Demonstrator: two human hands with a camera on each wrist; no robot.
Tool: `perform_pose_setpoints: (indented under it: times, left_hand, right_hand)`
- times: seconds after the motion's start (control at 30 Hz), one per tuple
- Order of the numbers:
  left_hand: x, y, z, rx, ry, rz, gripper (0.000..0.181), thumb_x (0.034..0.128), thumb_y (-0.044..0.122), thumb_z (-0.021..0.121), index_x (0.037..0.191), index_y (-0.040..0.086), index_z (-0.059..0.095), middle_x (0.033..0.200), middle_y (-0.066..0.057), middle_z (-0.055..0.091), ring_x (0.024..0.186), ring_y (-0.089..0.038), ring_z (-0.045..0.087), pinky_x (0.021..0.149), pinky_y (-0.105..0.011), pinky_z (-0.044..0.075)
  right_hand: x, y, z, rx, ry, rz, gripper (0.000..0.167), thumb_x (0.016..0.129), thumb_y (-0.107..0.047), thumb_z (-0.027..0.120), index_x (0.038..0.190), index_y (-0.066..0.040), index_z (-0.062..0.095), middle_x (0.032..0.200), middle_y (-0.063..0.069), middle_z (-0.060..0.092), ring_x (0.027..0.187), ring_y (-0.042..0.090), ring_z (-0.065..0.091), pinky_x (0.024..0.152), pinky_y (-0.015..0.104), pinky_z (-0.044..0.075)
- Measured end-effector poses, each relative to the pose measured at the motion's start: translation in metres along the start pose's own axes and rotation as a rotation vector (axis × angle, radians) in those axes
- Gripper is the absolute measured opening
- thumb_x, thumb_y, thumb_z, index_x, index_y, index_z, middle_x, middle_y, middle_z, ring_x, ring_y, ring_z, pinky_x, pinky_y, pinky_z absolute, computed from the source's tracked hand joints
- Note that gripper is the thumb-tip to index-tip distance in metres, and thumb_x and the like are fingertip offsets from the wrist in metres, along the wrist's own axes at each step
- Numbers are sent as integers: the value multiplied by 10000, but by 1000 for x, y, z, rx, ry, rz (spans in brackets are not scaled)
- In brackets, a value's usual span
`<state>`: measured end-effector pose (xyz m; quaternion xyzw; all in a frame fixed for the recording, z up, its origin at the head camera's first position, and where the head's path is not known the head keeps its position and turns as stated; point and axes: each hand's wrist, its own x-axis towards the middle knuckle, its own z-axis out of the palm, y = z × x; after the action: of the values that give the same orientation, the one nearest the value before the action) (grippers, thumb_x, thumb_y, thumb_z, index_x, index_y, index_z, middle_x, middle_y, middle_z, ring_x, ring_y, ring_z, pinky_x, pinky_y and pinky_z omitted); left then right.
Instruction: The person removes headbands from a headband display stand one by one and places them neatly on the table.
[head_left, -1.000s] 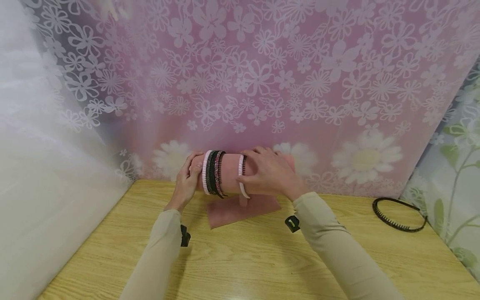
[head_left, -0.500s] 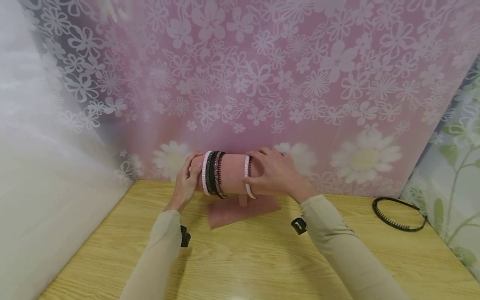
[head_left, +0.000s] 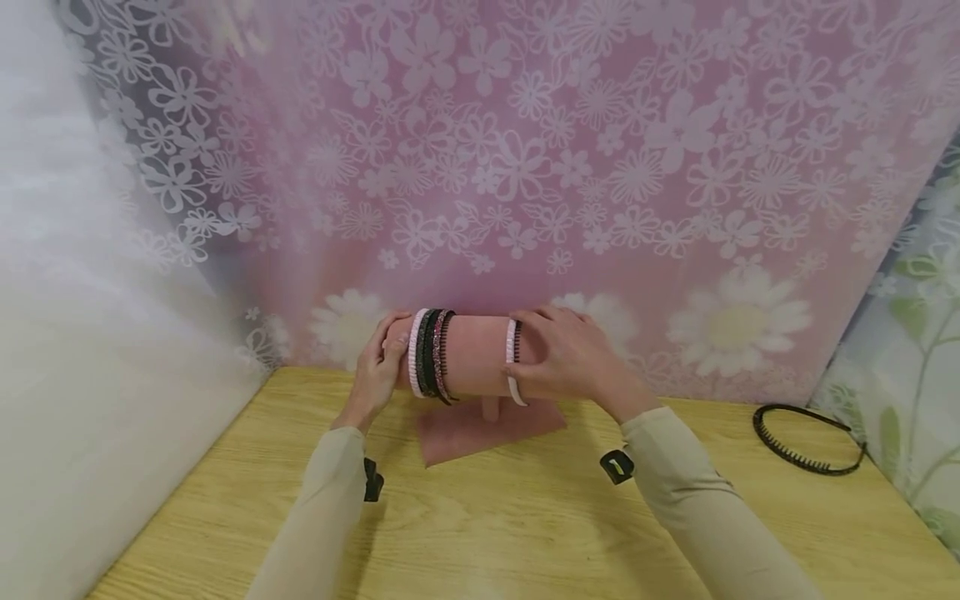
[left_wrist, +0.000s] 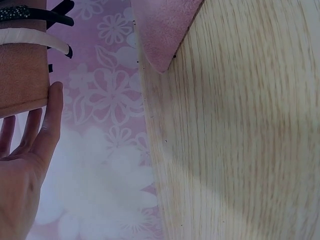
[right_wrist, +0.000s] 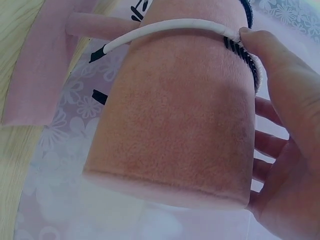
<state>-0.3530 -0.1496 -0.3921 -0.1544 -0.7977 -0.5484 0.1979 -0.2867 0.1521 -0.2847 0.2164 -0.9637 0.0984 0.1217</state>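
Note:
A pink velvety headband stand (head_left: 477,357) has a horizontal roll on a short post above a flat base. My left hand (head_left: 372,375) holds the roll's left end, thumb in front and fingers behind. Near that hand sit a pale pink headband (head_left: 414,357), dark ones and a glittery toothed one (head_left: 441,354), side by side. Farther right, a white toothed headband (right_wrist: 170,25) goes over the roll. My right hand (head_left: 573,357) holds this band; the right wrist view shows its thumb pressing the band's edge, other fingers behind the roll and partly hidden.
A black toothed headband (head_left: 806,442) lies at the right of the wooden table (head_left: 480,533). A pink flowered backdrop (head_left: 525,167) rises close behind the stand. White sheeting (head_left: 112,333) borders the left, and leaf-patterned sheeting (head_left: 918,350) the right.
My right hand has slid the white headband to the right along the roll, away from the other bands. The left hand keeps its place on the roll's end. The head view has shifted slightly.

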Motion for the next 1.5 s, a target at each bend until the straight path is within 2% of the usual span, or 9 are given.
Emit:
perform_pose_setpoints:
  times: [0.2,0.3,0.47,0.73,0.9,1.03,1.17,1.33,1.5]
  left_hand:
    - [-1,7,-1,-24,0,-9,431,1079,383,479,1488,251,511,1562,-20,496,1334,-355,533,1116,-568,388]
    - [-5,20,-3,-29,-7,-7,432,1082,313,480,1492,183,508,1568,-83,486,1340,-391,522,1119,-581,383]
    - [-14,44,-6,-13,-17,-16,436,1076,282,471,1488,140,502,1562,-130,486,1331,-404,528,1113,-583,389]
    - [-16,48,-8,-5,-30,-20,439,1080,297,461,1493,152,493,1571,-128,473,1335,-412,525,1111,-593,389]
    - [-15,46,-9,1,-46,-35,441,1082,303,456,1501,170,485,1564,-139,477,1302,-410,552,1075,-574,425]
    - [-9,27,-5,-7,-43,-36,441,1084,310,455,1510,198,480,1569,-133,473,1299,-417,550,1072,-580,421]
    - [-3,7,-1,-18,-30,-31,437,1084,364,455,1511,272,479,1584,-71,466,1320,-398,538,1089,-590,402]
    - [-1,2,0,-5,-10,-15,412,1073,431,468,1475,348,502,1576,16,478,1323,-349,546,1091,-577,405]
    - [-1,2,-1,-15,-8,-4,411,1075,391,476,1479,321,506,1572,-5,484,1334,-351,535,1110,-575,387]
  right_hand:
    - [-4,3,0,-14,10,1,785,856,-612,716,1508,-230,504,1493,90,534,1393,374,490,1128,633,371]
    - [-4,5,0,-18,13,0,779,856,-608,718,1504,-229,508,1485,98,536,1391,376,491,1133,630,367]
    - [-6,9,0,-23,24,-5,780,849,-598,731,1496,-218,518,1477,116,542,1383,380,497,1124,637,372]
    - [-10,18,-1,-11,43,-3,797,838,-567,758,1501,-192,520,1493,164,528,1368,395,510,1101,635,408]
    - [-14,22,-2,32,37,2,820,833,-571,771,1510,-190,510,1498,174,519,1361,403,516,1075,606,452]
    - [-17,26,-3,61,42,-4,817,833,-530,791,1511,-174,509,1487,190,525,1355,405,521,1062,607,464]
    - [-19,30,-2,72,39,-1,821,835,-519,797,1519,-176,499,1496,198,514,1367,411,509,1074,612,453]
    - [-20,34,-3,110,45,-1,811,835,-489,809,1519,-183,500,1500,189,513,1364,417,511,1078,616,446]
    - [-22,36,-3,116,52,-7,809,835,-492,809,1511,-165,507,1487,183,524,1349,416,521,1079,616,445]
